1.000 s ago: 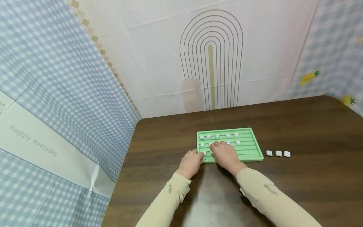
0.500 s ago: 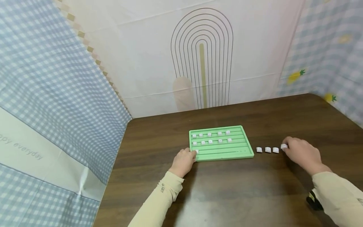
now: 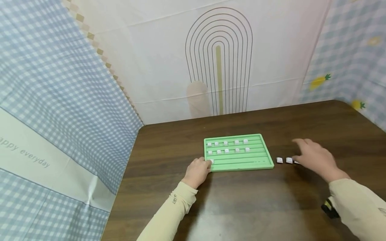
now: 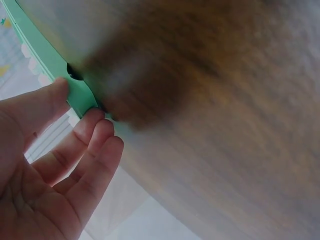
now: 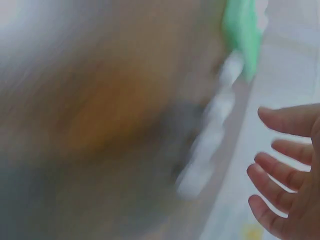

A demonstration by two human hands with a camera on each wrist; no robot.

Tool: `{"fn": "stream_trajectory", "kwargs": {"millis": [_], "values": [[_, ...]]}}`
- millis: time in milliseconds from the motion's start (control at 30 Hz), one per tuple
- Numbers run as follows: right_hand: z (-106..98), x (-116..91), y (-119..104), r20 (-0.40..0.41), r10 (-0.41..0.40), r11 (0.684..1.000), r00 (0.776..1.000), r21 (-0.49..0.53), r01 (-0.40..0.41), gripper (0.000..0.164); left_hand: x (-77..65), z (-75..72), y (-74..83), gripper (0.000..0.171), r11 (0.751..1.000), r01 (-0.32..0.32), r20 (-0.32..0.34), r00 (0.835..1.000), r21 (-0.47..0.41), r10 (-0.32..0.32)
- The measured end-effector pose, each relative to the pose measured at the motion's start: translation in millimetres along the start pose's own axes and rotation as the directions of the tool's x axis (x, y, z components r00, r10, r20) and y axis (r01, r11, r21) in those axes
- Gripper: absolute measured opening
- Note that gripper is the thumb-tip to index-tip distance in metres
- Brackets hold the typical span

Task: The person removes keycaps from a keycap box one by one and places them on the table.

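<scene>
A green tray point(image 3: 238, 164) with slotted rows lies on the table, holding several small white keycaps point(image 3: 236, 142) in its two upper rows and one at the left of a lower row. My left hand point(image 3: 196, 173) grips the tray's near-left corner; in the left wrist view, thumb and fingers point(image 4: 102, 157) pinch its green edge. To the right of the tray runs a short line of loose white keycaps point(image 3: 279, 160). Over its right end hovers my right hand point(image 3: 318, 159), fingers spread and nothing held. The right wrist view shows this line blurred, apart from the fingers.
The dark wooden table point(image 3: 241, 201) reaches back to a white cloth point(image 3: 163, 67) with an arch pattern. Blue checked cloth point(image 3: 75, 83) hangs on the left side, and another checked cloth hangs at the right.
My right hand has gone from the tray to the loose line, where it pinched a keycap and let go. The tray's lower row shows one keycap fewer. The left hand keeps its grip.
</scene>
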State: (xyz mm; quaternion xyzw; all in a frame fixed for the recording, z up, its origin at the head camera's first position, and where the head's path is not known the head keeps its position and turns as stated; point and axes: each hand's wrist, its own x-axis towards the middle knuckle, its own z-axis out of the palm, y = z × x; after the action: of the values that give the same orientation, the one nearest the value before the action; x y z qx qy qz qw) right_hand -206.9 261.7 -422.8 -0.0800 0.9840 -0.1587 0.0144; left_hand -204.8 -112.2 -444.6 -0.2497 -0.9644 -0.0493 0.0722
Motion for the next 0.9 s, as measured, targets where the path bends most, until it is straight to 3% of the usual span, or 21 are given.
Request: {"fn": "stream_trajectory", "kwargs": {"millis": [100,200,300,400,533,667,900], "values": [[10,19,-44,-0.060,-0.107,0.994,0.992,-0.010,0.107,0.047,-0.3,1.0,0.1,0.011,1.000,-0.007,-0.014,1.000,-0.008,0.007],[36,35,-94,-0.085,-0.215,0.976,0.973,0.024,0.218,0.031,-3.5,3.6,0.8,0.011,0.999,-0.009,-0.007,1.000,-0.031,0.008],[66,49,-140,-0.059,-0.305,0.947,0.951,0.083,0.309,0.025,-8.3,6.8,1.8,0.012,1.000,0.002,0.011,1.000,-0.025,-0.002],[87,56,-173,-0.017,-0.332,0.936,0.943,0.118,0.331,0.024,-10.4,7.8,4.1,0.011,1.000,-0.004,0.010,1.000,0.003,0.004],[99,60,-191,-0.005,-0.328,0.943,0.945,0.051,0.328,0.018,-8.3,5.0,8.0,0.008,1.000,-0.025,-0.017,1.000,0.012,0.025],[104,64,-196,-0.041,-0.385,0.923,0.922,-0.042,0.383,0.008,-6.2,3.4,8.7,0.008,1.000,-0.024,-0.026,0.999,0.007,0.024],[103,71,-199,-0.110,-0.435,0.900,0.894,-0.089,0.427,0.008,-3.0,1.9,5.0,0.008,1.000,-0.022,-0.058,0.998,0.022,0.023]]}}
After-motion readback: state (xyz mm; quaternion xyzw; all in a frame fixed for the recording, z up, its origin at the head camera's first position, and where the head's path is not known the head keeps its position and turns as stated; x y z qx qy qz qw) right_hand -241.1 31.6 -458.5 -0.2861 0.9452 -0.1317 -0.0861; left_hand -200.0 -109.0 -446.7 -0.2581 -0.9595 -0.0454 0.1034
